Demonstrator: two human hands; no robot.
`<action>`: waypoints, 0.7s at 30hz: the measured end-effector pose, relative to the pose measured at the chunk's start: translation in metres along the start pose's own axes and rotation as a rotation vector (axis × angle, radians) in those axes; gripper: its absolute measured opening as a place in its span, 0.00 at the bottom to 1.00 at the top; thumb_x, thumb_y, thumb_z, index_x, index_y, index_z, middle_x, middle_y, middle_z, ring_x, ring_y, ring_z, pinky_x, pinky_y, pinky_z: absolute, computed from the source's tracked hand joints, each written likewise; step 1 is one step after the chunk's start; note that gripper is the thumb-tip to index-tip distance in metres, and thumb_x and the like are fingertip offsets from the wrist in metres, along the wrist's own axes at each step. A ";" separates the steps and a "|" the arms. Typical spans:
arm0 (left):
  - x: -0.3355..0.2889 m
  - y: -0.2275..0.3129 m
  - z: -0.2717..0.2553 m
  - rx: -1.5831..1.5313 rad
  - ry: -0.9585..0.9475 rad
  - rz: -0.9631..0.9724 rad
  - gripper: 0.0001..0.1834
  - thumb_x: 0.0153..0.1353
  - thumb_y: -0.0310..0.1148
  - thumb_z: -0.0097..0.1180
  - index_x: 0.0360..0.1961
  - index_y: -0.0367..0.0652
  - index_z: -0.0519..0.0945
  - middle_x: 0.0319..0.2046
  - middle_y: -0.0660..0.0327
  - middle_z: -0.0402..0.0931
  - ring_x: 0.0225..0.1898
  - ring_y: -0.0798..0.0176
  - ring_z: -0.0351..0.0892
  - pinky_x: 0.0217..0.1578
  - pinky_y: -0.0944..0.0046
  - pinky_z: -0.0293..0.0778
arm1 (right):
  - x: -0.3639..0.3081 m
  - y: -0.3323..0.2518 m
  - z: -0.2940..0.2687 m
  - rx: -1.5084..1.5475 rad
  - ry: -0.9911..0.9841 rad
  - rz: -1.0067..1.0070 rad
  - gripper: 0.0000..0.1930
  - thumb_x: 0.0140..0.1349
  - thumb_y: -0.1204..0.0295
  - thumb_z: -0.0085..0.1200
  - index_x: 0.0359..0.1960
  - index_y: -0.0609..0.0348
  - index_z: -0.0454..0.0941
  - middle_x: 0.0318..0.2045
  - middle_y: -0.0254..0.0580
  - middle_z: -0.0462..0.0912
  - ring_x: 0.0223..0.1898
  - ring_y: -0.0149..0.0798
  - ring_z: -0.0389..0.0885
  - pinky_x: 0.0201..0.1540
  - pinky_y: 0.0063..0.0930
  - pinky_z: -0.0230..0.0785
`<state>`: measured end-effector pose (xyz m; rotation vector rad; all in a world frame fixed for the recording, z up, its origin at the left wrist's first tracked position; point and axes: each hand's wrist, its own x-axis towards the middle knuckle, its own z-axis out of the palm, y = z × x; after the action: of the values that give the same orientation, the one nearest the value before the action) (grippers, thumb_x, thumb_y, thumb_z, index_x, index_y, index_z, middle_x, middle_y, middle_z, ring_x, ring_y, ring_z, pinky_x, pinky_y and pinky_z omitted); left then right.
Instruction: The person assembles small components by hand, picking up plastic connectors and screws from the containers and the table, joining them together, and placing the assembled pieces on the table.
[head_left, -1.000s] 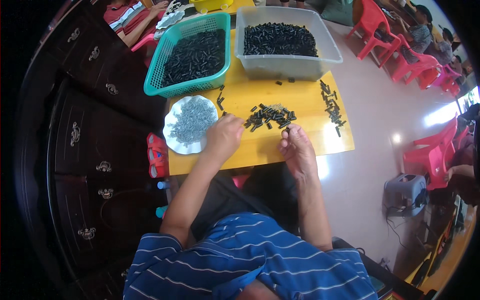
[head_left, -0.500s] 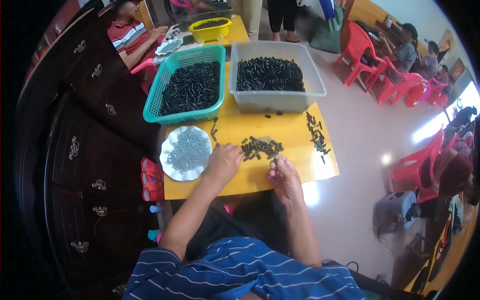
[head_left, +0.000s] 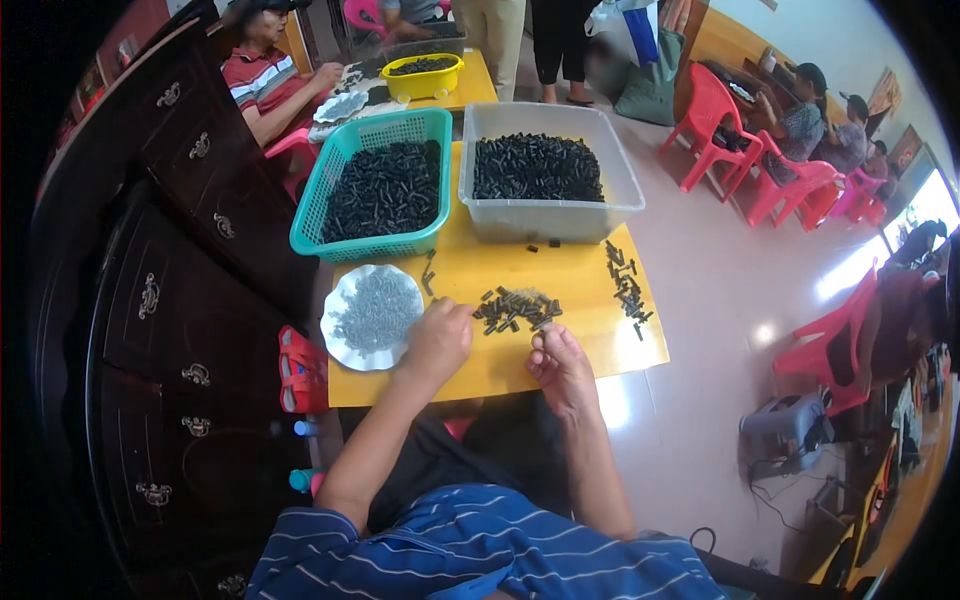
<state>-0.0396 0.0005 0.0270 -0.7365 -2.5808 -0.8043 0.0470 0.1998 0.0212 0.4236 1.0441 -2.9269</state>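
Pile of short black pieces [head_left: 515, 310] sits in the near half of the desk [head_left: 480, 255], between the left hand [head_left: 441, 341] and the right hand [head_left: 563, 366]; a plate [head_left: 337, 342] of pale pieces [head_left: 376, 311] stands at the desk's left edge. Both hands' fingers are drawn together beside the pile, but I cannot tell whether they pinch anything. The step in hand looks like fingertip work on single small pieces; the next move seems to call for a light, exact pinch and steady wrists.
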 end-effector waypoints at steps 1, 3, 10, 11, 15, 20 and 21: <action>-0.001 0.001 -0.005 -0.022 0.009 0.005 0.07 0.58 0.23 0.58 0.39 0.39 0.82 0.35 0.50 0.80 0.38 0.44 0.82 0.38 0.49 0.79 | 0.000 0.001 0.000 -0.010 -0.001 0.000 0.07 0.70 0.68 0.59 0.46 0.51 0.76 0.34 0.32 0.80 0.31 0.26 0.78 0.39 0.21 0.75; -0.002 0.002 -0.014 -0.105 0.017 -0.023 0.07 0.59 0.23 0.58 0.38 0.38 0.82 0.34 0.51 0.80 0.36 0.47 0.83 0.37 0.52 0.79 | -0.001 0.002 0.002 -0.038 -0.016 -0.003 0.08 0.70 0.68 0.59 0.46 0.52 0.76 0.35 0.32 0.80 0.32 0.26 0.78 0.40 0.21 0.75; 0.000 0.017 -0.041 -0.684 -0.093 -0.255 0.05 0.63 0.23 0.61 0.39 0.35 0.83 0.32 0.63 0.84 0.31 0.75 0.80 0.32 0.72 0.76 | -0.005 0.006 0.007 -0.277 -0.078 -0.037 0.08 0.71 0.72 0.55 0.49 0.58 0.75 0.39 0.36 0.82 0.37 0.28 0.79 0.44 0.22 0.73; 0.000 0.020 -0.046 -0.686 -0.096 -0.257 0.05 0.63 0.23 0.61 0.39 0.35 0.83 0.32 0.63 0.84 0.31 0.75 0.80 0.32 0.72 0.76 | -0.006 0.007 0.008 -0.277 -0.074 -0.034 0.08 0.71 0.72 0.55 0.49 0.58 0.75 0.39 0.36 0.82 0.37 0.28 0.79 0.44 0.22 0.73; -0.002 0.024 -0.051 -0.723 -0.183 -0.243 0.05 0.63 0.24 0.62 0.40 0.35 0.84 0.31 0.64 0.84 0.30 0.75 0.79 0.32 0.71 0.76 | -0.007 0.007 0.010 -0.339 -0.163 -0.061 0.07 0.70 0.70 0.58 0.46 0.57 0.78 0.35 0.35 0.84 0.35 0.26 0.79 0.43 0.20 0.72; -0.003 0.036 -0.054 -0.755 -0.257 -0.209 0.06 0.64 0.24 0.61 0.41 0.35 0.84 0.30 0.66 0.84 0.30 0.76 0.78 0.33 0.72 0.75 | -0.007 0.008 0.005 -0.384 -0.228 -0.040 0.08 0.70 0.70 0.57 0.45 0.60 0.78 0.35 0.35 0.83 0.38 0.28 0.80 0.46 0.24 0.73; -0.003 0.038 -0.053 -0.764 -0.263 -0.193 0.06 0.63 0.24 0.61 0.41 0.35 0.84 0.30 0.65 0.84 0.30 0.74 0.79 0.33 0.71 0.75 | -0.007 0.009 0.005 -0.380 -0.241 -0.035 0.08 0.70 0.70 0.57 0.45 0.60 0.78 0.35 0.35 0.83 0.38 0.28 0.80 0.46 0.24 0.73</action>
<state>-0.0069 -0.0058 0.0829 -0.8322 -2.5626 -1.9216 0.0534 0.1889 0.0216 0.0424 1.5290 -2.6256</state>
